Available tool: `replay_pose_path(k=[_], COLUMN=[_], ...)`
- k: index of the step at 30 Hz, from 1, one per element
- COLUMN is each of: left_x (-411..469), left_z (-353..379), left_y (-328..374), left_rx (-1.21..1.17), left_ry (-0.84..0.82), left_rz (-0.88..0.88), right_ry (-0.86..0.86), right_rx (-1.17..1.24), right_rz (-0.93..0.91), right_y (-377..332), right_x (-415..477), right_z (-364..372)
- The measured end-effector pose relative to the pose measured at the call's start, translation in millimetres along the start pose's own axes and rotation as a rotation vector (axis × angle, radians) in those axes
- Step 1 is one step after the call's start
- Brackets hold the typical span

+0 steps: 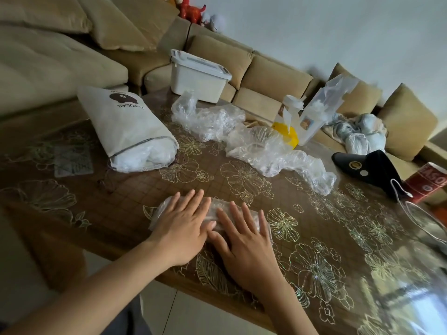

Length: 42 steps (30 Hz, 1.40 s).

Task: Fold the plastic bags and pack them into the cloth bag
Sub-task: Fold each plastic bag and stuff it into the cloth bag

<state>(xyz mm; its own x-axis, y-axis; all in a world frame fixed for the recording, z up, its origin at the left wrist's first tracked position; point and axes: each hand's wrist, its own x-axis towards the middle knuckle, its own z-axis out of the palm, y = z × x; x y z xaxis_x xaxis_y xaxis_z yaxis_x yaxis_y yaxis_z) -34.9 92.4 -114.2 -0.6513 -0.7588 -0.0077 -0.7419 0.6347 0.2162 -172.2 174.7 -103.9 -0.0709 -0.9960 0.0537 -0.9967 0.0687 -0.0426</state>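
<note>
Two hands, the left hand (180, 228) and the right hand (244, 240), pressed the folded plastic bag (215, 205) flat on the desk (121, 206), fingers (188, 201) straight, gripping nothing. Risk: trapped air could spring the fold open once pressure lifted. The palms hid most of the fold; the cloth bag (125, 126) lay well apart
</note>
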Motion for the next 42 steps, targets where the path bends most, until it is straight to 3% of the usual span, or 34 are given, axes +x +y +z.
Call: replay_pose_path(k=[9,18,20,23,25,28,34,37,40,42], left_x=[1.0,10.0,12.6,21.6,32.4,45.4,55.7,54.7,44.3,30.2], left_z=[-6.9,-24.9,-38.4,-53.6,-49.7,-42.1,-50.6,-56.1,-76.5,-89.2], left_y=[2.7,2.7,3.5,14.1,22.1,32.6,31.4,19.8,10.5,3.9], left_rx=[-0.016,-0.096,-0.179,-0.191,-0.217,-0.131,-0.129,-0.312,-0.768,-1.125], left_ry=[-0.109,-0.21,-0.108,0.126,0.049,-0.129,-0.255,-0.235,-0.119,-0.045], left_rz=[-0.039,-0.074,-0.1,-0.048,-0.009,-0.021,-0.088,-0.047,-0.111,-0.212], right_ry=[-0.013,-0.024,0.07,0.494,0.682,0.578,0.42,0.418,0.401,0.273], right_rx=[0.026,0.102,0.193,0.352,0.436,0.606,0.725,0.926,1.27,1.554], right_rz=[0.132,0.137,0.13,0.137,0.176,0.255,0.364,0.405,0.501,0.52], right_y=[1.7,0.5,-0.8,4.6,12.2,21.6,37.9,34.8,31.7,28.6], right_x=[-4.5,-2.7,-4.8,-13.7,-22.3,-38.0,-62.0,-59.9,-53.6,-40.1], right_z=[4.3,5.6,3.6,0.7,-1.9,-7.2,-8.8,-20.2,-30.8,-35.6])
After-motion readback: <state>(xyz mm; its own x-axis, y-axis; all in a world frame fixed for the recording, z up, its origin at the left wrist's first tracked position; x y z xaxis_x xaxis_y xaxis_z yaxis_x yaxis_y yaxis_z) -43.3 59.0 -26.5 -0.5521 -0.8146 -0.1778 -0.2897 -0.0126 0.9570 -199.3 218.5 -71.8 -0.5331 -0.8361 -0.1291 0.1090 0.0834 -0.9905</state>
